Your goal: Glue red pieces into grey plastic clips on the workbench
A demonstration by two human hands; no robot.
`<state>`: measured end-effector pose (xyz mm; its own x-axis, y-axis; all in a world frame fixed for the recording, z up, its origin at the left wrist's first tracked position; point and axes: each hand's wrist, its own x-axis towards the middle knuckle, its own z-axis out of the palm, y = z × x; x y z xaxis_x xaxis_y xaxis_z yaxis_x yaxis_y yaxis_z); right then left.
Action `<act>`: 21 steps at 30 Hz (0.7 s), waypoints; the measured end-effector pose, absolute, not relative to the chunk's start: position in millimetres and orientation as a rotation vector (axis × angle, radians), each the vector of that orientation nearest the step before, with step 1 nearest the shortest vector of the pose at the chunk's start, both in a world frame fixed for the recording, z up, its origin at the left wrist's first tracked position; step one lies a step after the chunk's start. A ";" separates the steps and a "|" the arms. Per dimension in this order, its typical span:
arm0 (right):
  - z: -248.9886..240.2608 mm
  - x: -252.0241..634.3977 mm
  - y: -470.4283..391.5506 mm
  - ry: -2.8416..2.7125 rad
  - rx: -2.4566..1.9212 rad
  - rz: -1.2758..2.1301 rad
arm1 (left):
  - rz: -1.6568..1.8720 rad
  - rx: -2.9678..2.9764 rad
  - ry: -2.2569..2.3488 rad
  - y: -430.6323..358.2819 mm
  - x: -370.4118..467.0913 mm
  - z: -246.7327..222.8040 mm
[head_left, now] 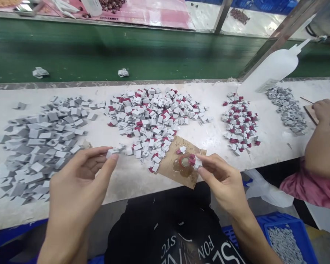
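My left hand [81,179] pinches a small grey piece [114,151] above the desk [126,189], between the grey pile [44,143] and the grey-and-magenta pile [151,117]. My right hand [227,179] grips a white-and-magenta piece [197,162] by the wet patch [178,169] on the brown cardboard [165,167], where a similar piece [182,149] lies.

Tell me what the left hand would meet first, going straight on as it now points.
The left hand would probably meet the middle pile of grey-and-red pieces first, though the hand's height is unclear.
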<state>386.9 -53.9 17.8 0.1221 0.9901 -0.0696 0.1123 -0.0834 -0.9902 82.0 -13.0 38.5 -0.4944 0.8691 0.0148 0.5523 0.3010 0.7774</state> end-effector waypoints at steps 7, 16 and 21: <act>33.4 377.8 -38.4 -0.843 -1.124 1.419 | 1.231 1.423 1.887 -27.4 137.3 61.4; 34.9 371.3 -31.7 -0.777 -1.104 1.428 | 1.027 1.022 1.041 -8.4 185.0 61.2; 36.1 375.5 -35.2 -0.845 -1.111 1.372 | 0.985 1.032 1.023 -5.1 186.5 57.3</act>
<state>375.5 -35.2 36.1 0.0665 0.9867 -0.1483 -0.3118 -0.1207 -0.9424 186.5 -5.1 57.3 0.2249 0.9572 -0.1823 -0.1459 0.2180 0.9650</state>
